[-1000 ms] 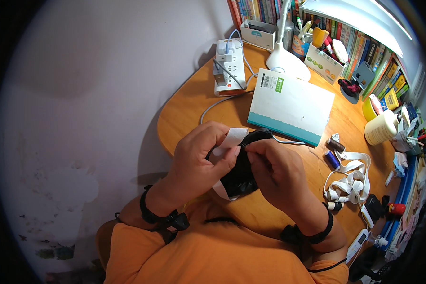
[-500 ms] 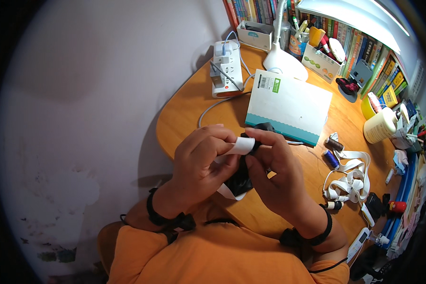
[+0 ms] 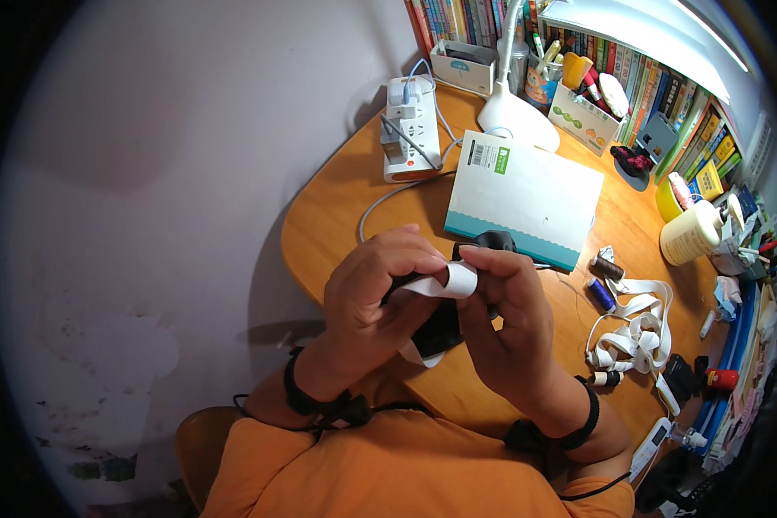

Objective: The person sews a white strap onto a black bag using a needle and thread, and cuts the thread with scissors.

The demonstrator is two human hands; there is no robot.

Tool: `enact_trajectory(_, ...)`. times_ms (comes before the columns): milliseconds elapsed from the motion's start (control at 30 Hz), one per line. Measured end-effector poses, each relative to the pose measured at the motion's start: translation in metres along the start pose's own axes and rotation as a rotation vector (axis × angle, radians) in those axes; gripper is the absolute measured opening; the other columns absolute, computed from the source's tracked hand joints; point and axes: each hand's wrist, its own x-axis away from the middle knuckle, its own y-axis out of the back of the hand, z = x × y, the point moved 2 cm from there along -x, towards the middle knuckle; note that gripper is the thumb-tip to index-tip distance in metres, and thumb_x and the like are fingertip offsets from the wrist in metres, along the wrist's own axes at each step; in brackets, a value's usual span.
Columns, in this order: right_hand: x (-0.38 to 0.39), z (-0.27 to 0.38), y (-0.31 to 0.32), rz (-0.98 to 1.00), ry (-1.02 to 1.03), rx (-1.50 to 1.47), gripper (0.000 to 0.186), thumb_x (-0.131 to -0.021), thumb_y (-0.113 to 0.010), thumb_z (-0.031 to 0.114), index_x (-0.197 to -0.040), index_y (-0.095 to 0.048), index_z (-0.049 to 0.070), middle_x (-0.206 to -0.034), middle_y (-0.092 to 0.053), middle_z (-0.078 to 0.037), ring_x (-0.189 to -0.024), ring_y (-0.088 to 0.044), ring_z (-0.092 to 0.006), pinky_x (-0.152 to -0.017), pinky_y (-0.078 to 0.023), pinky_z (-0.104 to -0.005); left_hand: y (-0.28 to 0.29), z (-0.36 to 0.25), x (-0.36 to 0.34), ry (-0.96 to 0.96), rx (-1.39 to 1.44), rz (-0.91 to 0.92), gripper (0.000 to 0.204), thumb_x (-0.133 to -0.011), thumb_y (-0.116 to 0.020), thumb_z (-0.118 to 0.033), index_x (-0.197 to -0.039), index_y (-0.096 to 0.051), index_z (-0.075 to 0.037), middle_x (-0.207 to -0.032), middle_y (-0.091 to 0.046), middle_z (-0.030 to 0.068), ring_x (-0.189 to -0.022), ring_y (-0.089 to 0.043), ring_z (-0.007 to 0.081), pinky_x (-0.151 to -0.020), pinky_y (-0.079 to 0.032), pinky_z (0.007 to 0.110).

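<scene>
Between hands [image 3: 358, 281] [image 3: 516, 319], curled white band [image 3: 463, 279]

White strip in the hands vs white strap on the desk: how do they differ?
Place: the white strip is held between the left hand and right hand; the white strap lies on the desk.
Pose: the strip curves over; the strap is heaped in loops.
Neighbours: the strip has black material; the strap, thread spools.
Shared: both white, flat bands.

A lit lamp [image 3: 518, 119] brightens a wooden desk [image 3: 319, 233] beside a scuffed pale wall [image 3: 147, 216].
</scene>
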Motion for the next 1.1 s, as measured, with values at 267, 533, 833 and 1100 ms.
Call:
enact_trajectory(267, 0.007, -0.001, 0.002, 0.0, 0.006, -0.027, 0.032, -0.091, -0.054, -0.01, -0.121, -0.046, -0.003, -0.091, -0.067, -0.013, -0.08, -0.067, -0.0155, -0.065, -0.049, -0.0248, -0.003, -0.004, 0.001, -0.152, -0.109, -0.002, 0.024, -0.08, -0.076, -0.013, -0.1, -0.063, -0.008, -0.095, -0.068, 0.0088, -0.087, -0.067, 0.0272, -0.094, -0.052, 0.047)
enact_trajectory(533, 0.003, 0.0, 0.003, 0.075, 0.133, -0.027, 0.037, -0.089, -0.054, -0.013, -0.123, -0.042, -0.002, -0.095, -0.064, -0.012, -0.083, -0.065, -0.0135, -0.068, -0.048, -0.0224, 0.005, -0.009, 0.001, -0.289, -0.309, -0.032, 0.025, -0.079, -0.077, -0.017, -0.099, -0.064, -0.012, -0.094, -0.068, 0.003, -0.085, -0.067, 0.0209, -0.09, -0.053, 0.043)
enact_trajectory(833, -0.004, -0.001, 0.013, 0.048, 0.176, -0.046, 0.035, -0.085, -0.058, -0.012, -0.119, -0.05, -0.003, -0.084, -0.064, -0.009, -0.072, -0.064, -0.012, -0.059, -0.048, -0.0231, 0.011, -0.003, 0.004, -0.374, -0.434, 0.0, 0.022, -0.079, -0.076, -0.016, -0.098, -0.066, -0.017, -0.095, -0.068, -0.0022, -0.084, -0.066, 0.016, -0.09, -0.052, 0.039)
enact_trajectory(1100, -0.037, 0.025, 0.036, 0.187, 0.309, 0.429, 0.017, -0.071, -0.075, 0.001, -0.085, -0.068, 0.006, -0.078, -0.058, -0.005, -0.071, -0.057, -0.0221, -0.063, -0.046, -0.0322, 0.013, 0.002, 0.009, -0.489, -0.567, 0.027, 0.026, -0.076, -0.075, -0.014, -0.096, -0.061, -0.022, -0.093, -0.06, -0.0071, -0.081, -0.058, 0.0138, -0.097, -0.048, 0.04)
